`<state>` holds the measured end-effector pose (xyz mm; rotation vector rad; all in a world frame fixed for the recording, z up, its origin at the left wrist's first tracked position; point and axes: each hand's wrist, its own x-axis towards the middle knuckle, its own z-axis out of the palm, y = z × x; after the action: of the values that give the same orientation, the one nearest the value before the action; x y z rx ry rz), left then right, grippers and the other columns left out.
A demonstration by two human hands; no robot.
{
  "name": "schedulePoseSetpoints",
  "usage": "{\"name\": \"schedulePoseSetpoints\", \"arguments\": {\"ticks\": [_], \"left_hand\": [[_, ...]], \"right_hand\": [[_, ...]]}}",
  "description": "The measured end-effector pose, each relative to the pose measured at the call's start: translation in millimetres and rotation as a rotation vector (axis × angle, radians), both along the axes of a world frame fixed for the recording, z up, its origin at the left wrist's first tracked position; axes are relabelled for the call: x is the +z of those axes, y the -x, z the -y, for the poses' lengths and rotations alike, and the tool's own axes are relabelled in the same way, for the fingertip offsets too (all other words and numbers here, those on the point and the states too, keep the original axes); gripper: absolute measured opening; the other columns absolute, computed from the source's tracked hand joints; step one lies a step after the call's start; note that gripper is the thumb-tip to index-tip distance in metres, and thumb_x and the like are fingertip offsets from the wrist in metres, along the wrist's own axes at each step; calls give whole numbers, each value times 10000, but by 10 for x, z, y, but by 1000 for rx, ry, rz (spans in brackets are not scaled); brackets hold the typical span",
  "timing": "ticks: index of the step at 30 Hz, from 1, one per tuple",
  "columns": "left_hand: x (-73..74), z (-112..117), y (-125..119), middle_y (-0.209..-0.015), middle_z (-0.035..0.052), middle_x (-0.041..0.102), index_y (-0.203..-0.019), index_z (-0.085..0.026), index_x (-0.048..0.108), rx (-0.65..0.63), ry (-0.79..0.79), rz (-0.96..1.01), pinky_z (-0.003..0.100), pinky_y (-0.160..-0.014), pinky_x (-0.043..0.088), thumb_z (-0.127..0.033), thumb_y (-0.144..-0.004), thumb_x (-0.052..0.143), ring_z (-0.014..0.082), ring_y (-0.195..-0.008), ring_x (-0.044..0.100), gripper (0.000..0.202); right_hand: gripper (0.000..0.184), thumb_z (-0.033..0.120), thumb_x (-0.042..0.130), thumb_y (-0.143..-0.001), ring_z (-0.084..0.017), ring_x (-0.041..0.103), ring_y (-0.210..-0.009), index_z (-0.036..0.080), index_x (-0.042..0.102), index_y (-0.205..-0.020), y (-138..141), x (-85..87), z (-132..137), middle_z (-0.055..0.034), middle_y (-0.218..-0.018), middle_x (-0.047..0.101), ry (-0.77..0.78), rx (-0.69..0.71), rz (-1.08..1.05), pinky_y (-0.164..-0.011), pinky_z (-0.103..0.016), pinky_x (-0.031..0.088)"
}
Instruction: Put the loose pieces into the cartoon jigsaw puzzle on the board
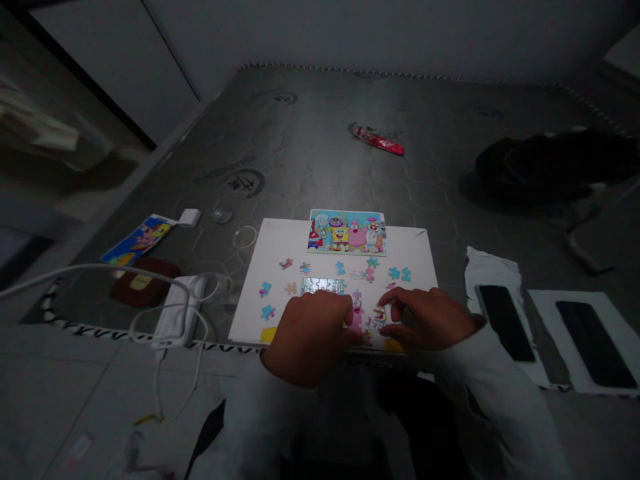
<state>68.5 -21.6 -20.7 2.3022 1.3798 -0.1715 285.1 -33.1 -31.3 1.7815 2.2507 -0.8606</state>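
Note:
A white board [425,253] lies on a grey mat. On its far edge rests a cartoon reference picture [347,232]. Several loose puzzle pieces [265,289] are scattered across the board, and a joined strip of pieces [323,285] sits in the middle. My left hand [313,333] is curled, knuckles up, pressing on the partly built puzzle [361,319] at the board's near edge. My right hand [430,319] pinches a small puzzle piece [380,313] with thumb and fingers beside that assembled part.
A white charger and cables [177,310] lie left of the board, with a dark red case [143,283] and a cartoon card [137,240]. Two dark phones [505,321] [595,343] rest on white sheets at the right. A red wrapper [380,141] and dark clothing [545,167] lie farther back.

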Motion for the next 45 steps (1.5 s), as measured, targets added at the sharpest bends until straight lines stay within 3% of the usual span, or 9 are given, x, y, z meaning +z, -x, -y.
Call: {"name": "schedulePoseSetpoints", "arguments": {"ticks": [7,16,28,36,41,45], "left_hand": [[-11,-3,-4,-834,-11,682,-872,-275,639,18,34,7,289,-593,346,-451,-793,690,198,-740,613,200],[68,26,-49,-833,18,679,-866,-241,631,-13,19,-22,315,-614,401,-461,-849,618,227,-770,636,221],[16,39,-118,-844,57,701,-861,-222,650,-2,43,-38,376,-667,498,-457,-815,654,292,-828,681,240],[13,36,-126,-827,37,690,-836,-226,647,34,97,-26,366,-694,490,-424,-825,643,257,-820,666,199],[15,27,-111,-816,33,681,-842,-224,649,27,108,-18,351,-677,478,-435,-815,660,240,-789,656,213],[18,27,-115,-833,37,682,-855,-224,649,31,111,-23,360,-680,474,-432,-818,655,252,-802,656,212]], "right_hand": [[301,326,707,-805,-207,672,-889,254,581,-1069,4,-7,16,22,-912,713,8,-14,-21,-801,-385,385],[481,270,751,-742,-231,658,-962,243,549,-1178,74,63,47,-15,-1032,691,-19,-2,30,-826,-400,422],[376,277,650,-796,-294,661,-1000,185,594,-1156,187,5,89,-109,-1156,681,-74,43,119,-839,-440,481],[362,333,651,-797,-268,685,-901,197,608,-1130,134,-100,121,-87,-1080,717,-158,63,135,-792,-418,489],[258,343,579,-863,-237,682,-815,206,627,-1075,105,-94,106,-69,-977,737,-214,92,111,-748,-392,472],[318,342,665,-803,-237,680,-844,210,614,-1088,131,-58,109,-63,-1004,729,-176,84,106,-748,-378,465]]}}
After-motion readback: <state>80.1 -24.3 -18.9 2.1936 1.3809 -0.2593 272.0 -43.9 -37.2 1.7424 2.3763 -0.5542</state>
